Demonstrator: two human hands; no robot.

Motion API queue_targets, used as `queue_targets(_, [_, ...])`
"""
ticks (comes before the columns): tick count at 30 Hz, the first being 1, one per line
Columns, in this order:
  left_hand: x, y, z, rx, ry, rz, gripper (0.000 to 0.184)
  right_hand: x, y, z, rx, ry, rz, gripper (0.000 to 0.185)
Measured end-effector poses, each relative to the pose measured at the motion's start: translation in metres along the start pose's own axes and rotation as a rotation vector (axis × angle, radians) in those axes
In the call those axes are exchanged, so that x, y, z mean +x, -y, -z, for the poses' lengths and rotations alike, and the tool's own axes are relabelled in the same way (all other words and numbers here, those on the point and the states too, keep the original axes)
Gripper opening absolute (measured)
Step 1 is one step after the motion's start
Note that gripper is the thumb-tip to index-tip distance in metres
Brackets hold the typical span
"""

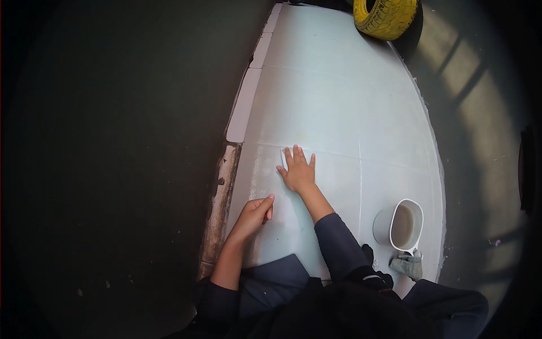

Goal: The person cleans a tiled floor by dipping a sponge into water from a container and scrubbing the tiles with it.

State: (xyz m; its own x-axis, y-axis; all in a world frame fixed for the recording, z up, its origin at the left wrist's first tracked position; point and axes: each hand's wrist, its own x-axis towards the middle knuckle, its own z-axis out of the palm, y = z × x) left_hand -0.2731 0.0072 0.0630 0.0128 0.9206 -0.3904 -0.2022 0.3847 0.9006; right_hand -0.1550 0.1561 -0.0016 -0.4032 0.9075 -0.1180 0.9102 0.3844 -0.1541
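My right hand (299, 174) lies flat with its fingers spread on a white tiled surface (333, 113). A thin pale edge shows beside its fingertips; what it belongs to is hard to tell. Closer to me and to the left, my left hand (255, 217) is closed, its thumb pressed against curled fingers. Whatever may be inside it is hidden. Wet-looking streaks mark the tiles around both hands. To the right stands a white plastic mug (385, 226) with cloudy greyish liquid in it. Against its handle rests a crumpled grey-green thing (407, 265), possibly a cloth.
Along the left runs a raised tile edging (245, 104), its nearer stretch brown and chipped (215, 209). A yellow-painted tire (389, 20) stands at the far right end. Dark floor (124, 169) lies beyond the left edge, and sunlit floor (468, 85) beyond the right.
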Motion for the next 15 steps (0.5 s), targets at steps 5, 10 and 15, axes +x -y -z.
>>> queue_targets(5, [-0.006, -0.006, 0.006, -0.03, -0.029, 0.014, 0.046, -0.083, -0.012, -0.01, 0.032, -0.054, 0.037, 0.065])
queue_targets(10, [-0.006, -0.001, 0.0, -0.024, 0.008, 0.011, 0.047, -0.184, -0.018, -0.012, 0.085, -0.056, 0.081, 0.066])
queue_targets(15, [-0.015, -0.002, -0.018, 0.266, 0.309, 0.063, 0.049, -0.161, -0.019, -0.016, 0.056, -0.103, 0.104, 0.065])
